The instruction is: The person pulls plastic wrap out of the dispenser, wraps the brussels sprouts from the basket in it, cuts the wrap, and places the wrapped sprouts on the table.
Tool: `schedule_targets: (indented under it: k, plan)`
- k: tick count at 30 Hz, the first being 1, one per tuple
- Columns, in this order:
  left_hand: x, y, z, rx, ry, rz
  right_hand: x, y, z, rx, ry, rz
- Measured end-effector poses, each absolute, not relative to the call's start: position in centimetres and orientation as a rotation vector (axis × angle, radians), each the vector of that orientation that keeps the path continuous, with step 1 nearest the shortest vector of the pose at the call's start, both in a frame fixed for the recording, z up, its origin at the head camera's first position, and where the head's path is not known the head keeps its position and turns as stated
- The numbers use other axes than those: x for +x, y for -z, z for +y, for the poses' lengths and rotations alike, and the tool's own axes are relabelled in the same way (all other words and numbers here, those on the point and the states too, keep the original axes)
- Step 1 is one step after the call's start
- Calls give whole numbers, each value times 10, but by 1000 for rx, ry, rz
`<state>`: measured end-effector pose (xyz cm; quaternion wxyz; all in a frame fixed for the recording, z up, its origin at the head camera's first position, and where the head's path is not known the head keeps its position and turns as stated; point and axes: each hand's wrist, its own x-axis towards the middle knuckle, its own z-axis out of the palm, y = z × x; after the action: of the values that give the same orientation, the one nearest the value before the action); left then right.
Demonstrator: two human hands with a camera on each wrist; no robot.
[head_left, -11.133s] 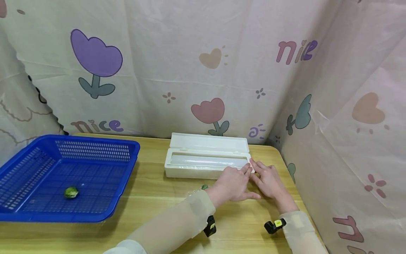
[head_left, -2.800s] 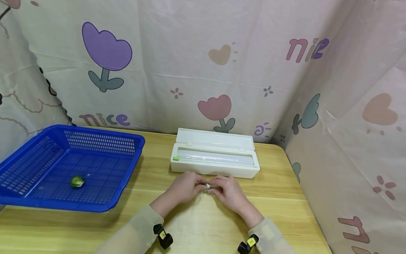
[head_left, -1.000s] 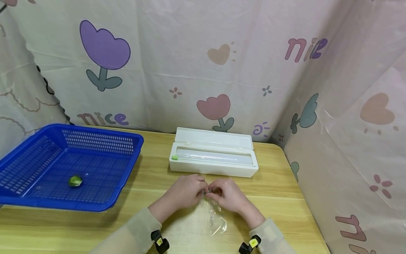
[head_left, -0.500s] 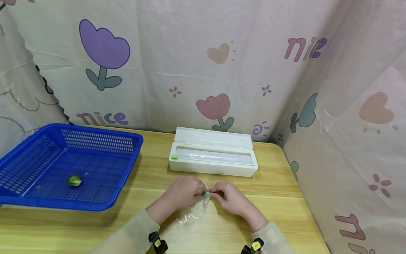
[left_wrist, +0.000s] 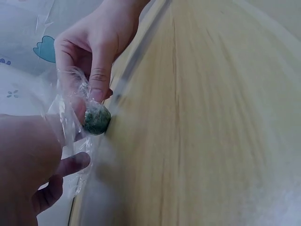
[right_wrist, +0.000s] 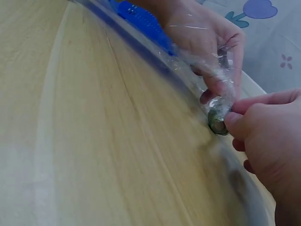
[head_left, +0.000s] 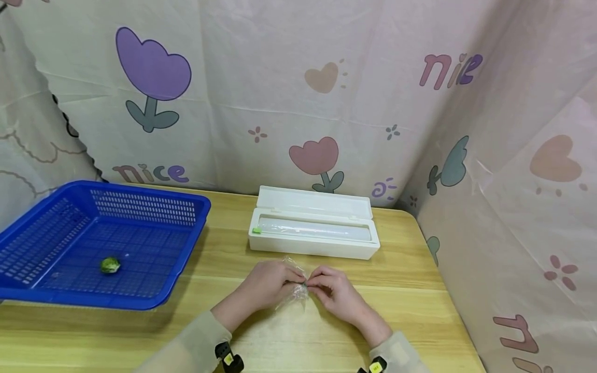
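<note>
A small Brussels sprout (left_wrist: 96, 118) is wrapped in clear cling film (right_wrist: 221, 77), held between both hands in front of the box. My left hand (head_left: 269, 284) pinches the bunched film beside the sprout; loose film spreads over its fingers. With thumb and forefinger, my right hand (head_left: 337, 293) pinches the wrapped sprout from the other side. Fingertips almost meet, hiding most of the sprout in the head view. Just behind the hands stands a white cling film dispenser box (head_left: 314, 247), lid raised, its film roll (head_left: 312, 228) showing.
At the left a blue plastic basket (head_left: 186, 259) holds another Brussels sprout (head_left: 110, 265). A green slider (head_left: 256, 230) sits at the left end of the box's front rim. Wooden table (head_left: 410, 331) lies beneath; a patterned curtain (head_left: 233, 77) hangs behind and to the right.
Earlier both hands were at the box's right end, the sprout on the table. Since then they took hold of it in film. The loose film has swung from the near side towards the left hand.
</note>
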<state>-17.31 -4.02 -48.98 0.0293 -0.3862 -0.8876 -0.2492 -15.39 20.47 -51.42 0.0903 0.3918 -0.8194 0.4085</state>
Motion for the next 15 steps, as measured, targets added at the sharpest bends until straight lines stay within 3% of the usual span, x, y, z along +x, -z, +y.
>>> schedule_targets:
  k: [15]
  plan:
    - [-171, 491, -37, -1027, 923, -2783, -151, 514, 198, 1071, -1300, -2486]
